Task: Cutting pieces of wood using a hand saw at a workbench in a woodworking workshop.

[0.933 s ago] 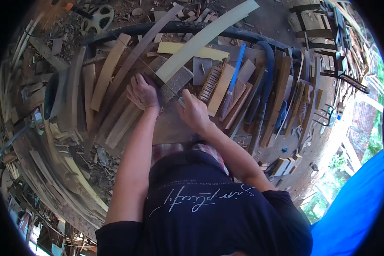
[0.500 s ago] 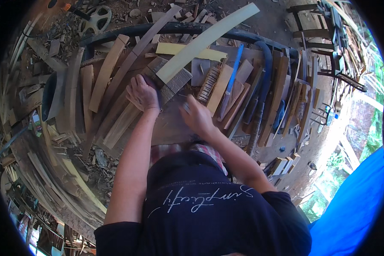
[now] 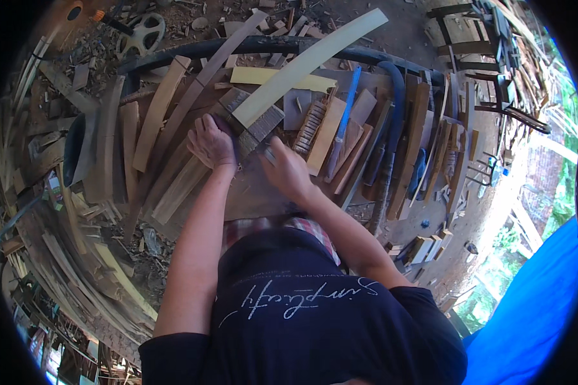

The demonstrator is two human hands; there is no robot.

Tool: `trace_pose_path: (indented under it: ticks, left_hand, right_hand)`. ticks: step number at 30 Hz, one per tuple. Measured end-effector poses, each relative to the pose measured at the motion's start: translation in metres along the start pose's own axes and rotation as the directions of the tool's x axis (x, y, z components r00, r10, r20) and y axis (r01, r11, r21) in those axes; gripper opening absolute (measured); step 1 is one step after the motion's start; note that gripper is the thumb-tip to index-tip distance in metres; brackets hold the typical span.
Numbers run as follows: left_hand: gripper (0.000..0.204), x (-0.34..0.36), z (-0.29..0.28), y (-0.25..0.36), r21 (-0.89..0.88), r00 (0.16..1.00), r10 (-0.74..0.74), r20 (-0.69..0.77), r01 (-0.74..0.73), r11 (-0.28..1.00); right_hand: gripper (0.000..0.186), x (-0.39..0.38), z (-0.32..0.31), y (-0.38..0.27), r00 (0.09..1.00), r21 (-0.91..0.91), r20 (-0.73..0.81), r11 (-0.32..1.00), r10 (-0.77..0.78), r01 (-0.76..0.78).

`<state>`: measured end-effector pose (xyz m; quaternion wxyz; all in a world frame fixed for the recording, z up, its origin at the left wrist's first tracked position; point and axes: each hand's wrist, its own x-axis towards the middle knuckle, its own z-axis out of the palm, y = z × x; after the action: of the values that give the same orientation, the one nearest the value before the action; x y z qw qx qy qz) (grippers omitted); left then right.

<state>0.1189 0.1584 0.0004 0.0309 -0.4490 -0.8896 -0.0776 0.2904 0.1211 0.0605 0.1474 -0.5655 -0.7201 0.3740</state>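
My left hand (image 3: 210, 142) is bent round the near left side of a rough wooden block (image 3: 263, 127), fingers curled and thumb hidden. A pale, flat wooden strip (image 3: 315, 64) lies with its near end on this block and slants away to the upper right. Just below the block's near right corner, my right hand (image 3: 288, 169) is closed, slightly blurred, round a small thing; a greyish bit shows by its fingers, too little to name. Beyond the block, a yellowish board (image 3: 282, 78) passes under the strip.
Right of my hands lie a blue-bladed handsaw (image 3: 349, 102), a ridged wooden piece (image 3: 311, 124) and several boards. Long planks (image 3: 155, 119) fan out on the left. A dark curved rail (image 3: 237, 46) runs along the far side. A blue tarp (image 3: 533, 314) hangs lower right.
My right hand has moved slightly up and left, closer to the block. My left hand stays by the block; the whole view has shifted a little.
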Motion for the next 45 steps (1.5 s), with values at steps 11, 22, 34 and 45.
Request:
trace_pose_path:
  ticks: [11,22,34,45]
  left_hand:
    - [0.010,0.001,-0.006,-0.001,-0.008,0.999,-0.004,0.049,0.004,1.000]
    - [0.016,-0.006,-0.005,-0.010,-0.039,0.996,0.066,0.061,-0.063,0.997]
    - [0.012,-0.007,0.001,-0.011,-0.009,0.997,0.054,0.053,-0.054,0.999]
    - [0.009,-0.005,0.009,-0.013,0.033,0.998,0.057,-0.041,-0.055,0.998]
  right_hand:
    - [0.027,-0.062,-0.038,0.018,0.993,0.039,0.099,0.997,0.067,-0.071]
    - [0.026,-0.086,-0.023,0.013,0.987,0.139,0.057,0.978,0.148,-0.155]
    - [0.024,-0.082,-0.015,0.008,0.968,0.128,0.066,0.960,0.244,-0.250]
    - [0.026,-0.024,0.015,0.011,0.998,0.019,-0.064,1.000,0.024,-0.023]
